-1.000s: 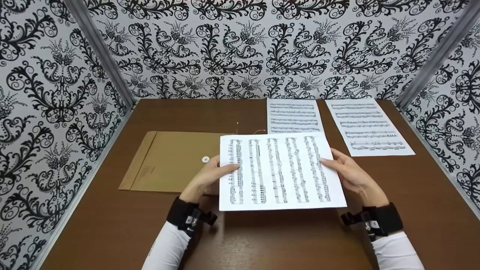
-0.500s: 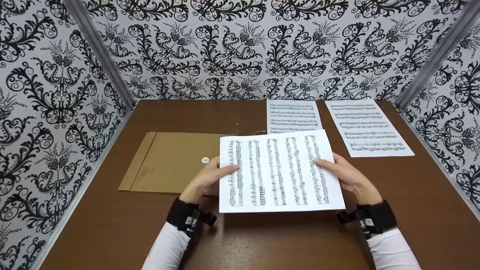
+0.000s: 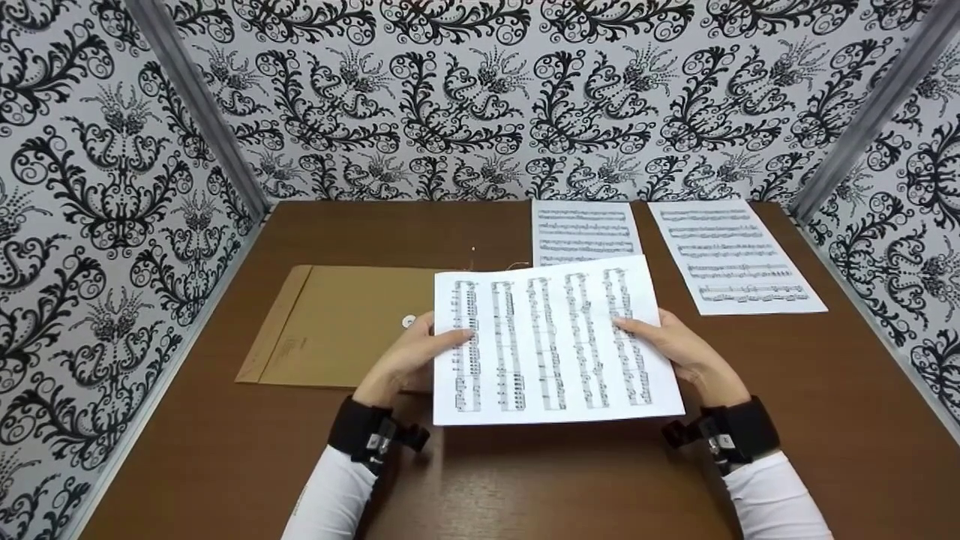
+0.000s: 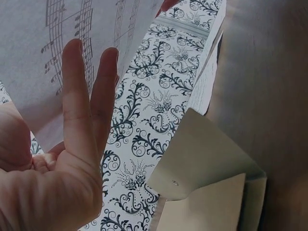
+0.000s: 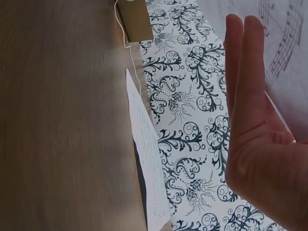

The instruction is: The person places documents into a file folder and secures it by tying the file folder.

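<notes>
A white sheet of printed music is held up between both hands over the table, its staves running up and down in the head view. My left hand pinches its left edge, thumb on the printed face and fingers behind. At the right edge my right hand grips it the same way, thumb tip on the outer staff. From below, the left wrist view shows two left fingers extended against the back of the sheet. In the right wrist view, two right fingers lie straight along the sheet's underside.
A brown envelope with a white button closure and a string lies on the table at the left, partly under the raised sheet. Two more music sheets lie at the back right, one partly covered, the other fully visible. Patterned walls enclose the table.
The right hand has moved left and inward, its thumb sliding farther over the sheet. The sheet has shifted slightly left and tilted a little. The left hand has hardly moved.
</notes>
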Demonstrator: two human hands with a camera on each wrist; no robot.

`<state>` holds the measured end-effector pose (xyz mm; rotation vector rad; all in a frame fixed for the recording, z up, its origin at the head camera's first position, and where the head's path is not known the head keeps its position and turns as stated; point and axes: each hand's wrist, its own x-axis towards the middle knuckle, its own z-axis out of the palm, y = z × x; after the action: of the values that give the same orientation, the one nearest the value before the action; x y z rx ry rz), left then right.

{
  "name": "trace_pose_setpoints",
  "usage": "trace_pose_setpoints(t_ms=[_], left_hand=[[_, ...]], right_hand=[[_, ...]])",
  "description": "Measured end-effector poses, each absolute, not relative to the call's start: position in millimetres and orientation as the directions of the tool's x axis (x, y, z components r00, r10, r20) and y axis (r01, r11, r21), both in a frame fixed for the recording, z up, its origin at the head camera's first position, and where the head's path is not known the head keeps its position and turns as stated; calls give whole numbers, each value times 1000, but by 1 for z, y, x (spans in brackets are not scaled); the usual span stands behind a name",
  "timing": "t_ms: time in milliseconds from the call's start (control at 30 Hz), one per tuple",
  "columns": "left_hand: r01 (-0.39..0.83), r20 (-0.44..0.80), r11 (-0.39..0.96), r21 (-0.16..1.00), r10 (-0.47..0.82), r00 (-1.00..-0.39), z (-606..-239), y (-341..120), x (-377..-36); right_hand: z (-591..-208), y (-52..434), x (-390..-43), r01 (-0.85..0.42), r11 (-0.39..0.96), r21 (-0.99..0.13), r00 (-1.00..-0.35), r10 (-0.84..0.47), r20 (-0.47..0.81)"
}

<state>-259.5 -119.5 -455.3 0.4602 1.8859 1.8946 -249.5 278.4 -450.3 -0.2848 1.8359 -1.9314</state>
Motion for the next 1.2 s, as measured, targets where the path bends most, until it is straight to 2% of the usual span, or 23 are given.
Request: trace_pose_setpoints(t_ms=[333, 533, 867, 1033, 1200], left_hand=[[-138, -71, -88, 987, 529, -846, -447, -131, -266], [-156, -118, -43, 987, 471, -874, -447, -145, -276], [-124, -188, 219, 968, 303, -934, -448, -148, -285], [-46, -145, 364, 930, 251, -957, -451, -142, -287], [47, -96, 556, 830, 226, -969, -459, -134, -293]], right_hand=[[-442, 264, -260, 149, 9, -989, -913, -383, -141], [-440, 260, -267, 111, 50, -993, -930, -346, -122], [-440, 256, -276, 79, 191, -978, -966, -226, -123], [-441, 253, -278, 79, 271, -959, -974, -184, -132], [-441, 252, -280, 73, 319, -945, -979, -157, -129]])
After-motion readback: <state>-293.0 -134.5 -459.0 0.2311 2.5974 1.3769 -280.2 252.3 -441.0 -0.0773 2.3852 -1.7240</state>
